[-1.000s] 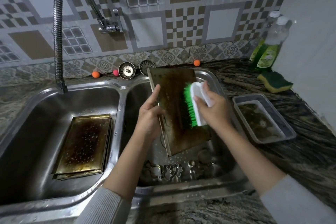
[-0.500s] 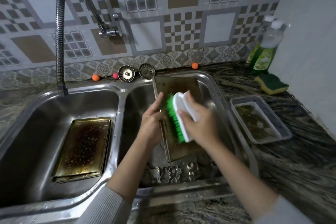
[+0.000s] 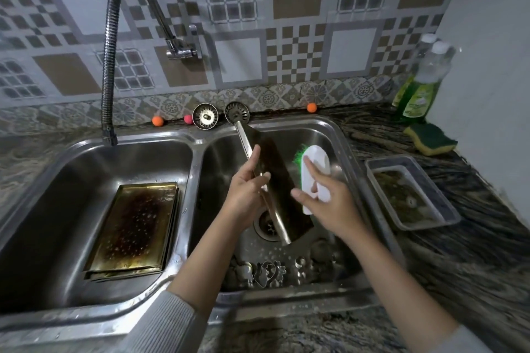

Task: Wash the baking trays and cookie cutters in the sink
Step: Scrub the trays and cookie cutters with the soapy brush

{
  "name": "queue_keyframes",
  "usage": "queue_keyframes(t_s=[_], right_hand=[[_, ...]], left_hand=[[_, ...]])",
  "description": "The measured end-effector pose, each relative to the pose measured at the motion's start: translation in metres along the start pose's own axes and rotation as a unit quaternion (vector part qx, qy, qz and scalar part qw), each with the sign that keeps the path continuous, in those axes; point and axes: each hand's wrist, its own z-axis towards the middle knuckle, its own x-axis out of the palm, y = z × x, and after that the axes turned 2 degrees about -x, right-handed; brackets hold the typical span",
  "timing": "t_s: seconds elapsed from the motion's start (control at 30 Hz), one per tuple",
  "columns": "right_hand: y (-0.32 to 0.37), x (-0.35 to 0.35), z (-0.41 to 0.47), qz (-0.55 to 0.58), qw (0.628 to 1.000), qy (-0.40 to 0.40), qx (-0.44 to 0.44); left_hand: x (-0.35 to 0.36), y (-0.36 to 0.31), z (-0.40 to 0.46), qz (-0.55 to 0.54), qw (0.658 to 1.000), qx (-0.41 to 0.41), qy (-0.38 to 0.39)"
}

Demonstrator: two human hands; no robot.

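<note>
Scrubbing this baking tray (image 3: 282,189) well asks first for a steady hold: the left hand (image 3: 246,195) clamps its long edge and keeps it tilted over the right basin's drain, while another tray (image 3: 134,226) waits in the left basin. The right hand (image 3: 327,200) holds the green brush (image 3: 311,175), bristles near the dark face; press them flat and work downward.

2 sink basins (image 3: 86,169), 1 flexible faucet (image 3: 110,60), 2 hands (image 3: 243,195), 1 baking tray (image 3: 282,195) held upright, a stack of baking trays (image 3: 134,226) whose count cannot be told, several cookie cutters (image 3: 269,274), 1 scrub brush (image 3: 314,178), 2 sink strainers (image 3: 205,116), 3 small balls (image 3: 157,121), 2 dish soap bottles (image 3: 421,94), 1 sponge (image 3: 431,139), 1 plastic container (image 3: 413,195)
</note>
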Motion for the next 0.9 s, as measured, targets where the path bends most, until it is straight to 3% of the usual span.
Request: queue_keyframes(t_s=[0.2, 0.47, 0.77, 0.83, 0.9], right_hand=[[-0.01, 0.018, -0.003, 0.016, 0.998, 0.061, -0.007], [-0.011, 0.027, 0.004, -0.02, 1.0, -0.006, -0.006], [-0.003, 0.015, 0.01, -0.068, 0.992, -0.089, -0.056], [-0.006, 0.009, 0.014, -0.033, 0.993, -0.113, -0.029], [-0.008, 0.003, 0.015, 0.002, 0.992, -0.127, 0.005]], left_hand=[[0.017, -0.009, 0.002, 0.059, 0.994, -0.053, 0.073], [0.018, -0.013, 0.014, 0.042, 0.988, -0.102, 0.105], [0.015, -0.016, 0.033, 0.108, 0.981, -0.075, 0.145], [0.012, -0.009, 0.031, 0.149, 0.983, -0.035, 0.1], [0.003, 0.003, 0.024, 0.206, 0.978, 0.026, -0.021]])
